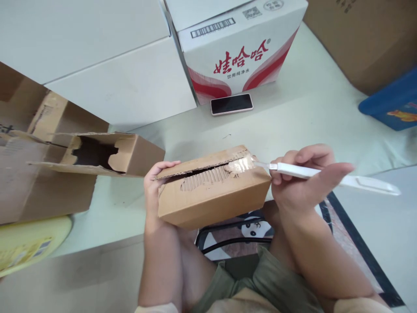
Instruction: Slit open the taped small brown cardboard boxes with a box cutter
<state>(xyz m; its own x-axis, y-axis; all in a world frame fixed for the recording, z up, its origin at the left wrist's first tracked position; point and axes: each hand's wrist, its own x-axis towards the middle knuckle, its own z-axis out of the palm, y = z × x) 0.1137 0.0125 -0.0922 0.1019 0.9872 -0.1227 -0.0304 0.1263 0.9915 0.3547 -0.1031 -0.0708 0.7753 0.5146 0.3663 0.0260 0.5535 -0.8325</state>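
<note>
My left hand point(153, 184) grips the left end of a small brown cardboard box point(215, 200), held above my lap. Its top seam is torn, with clear tape at the right end. My right hand point(298, 180) is closed round a white utility knife point(329, 174). The knife's blade tip touches the taped right end of the box top.
A torn, open cardboard box point(97, 154) lies at the left. A white carton with red lettering point(237, 48) stands at the back, with a phone point(231, 104) lying in front of it. A blue bin point(394, 102) sits at the right and a yellow object point(29, 243) at the lower left.
</note>
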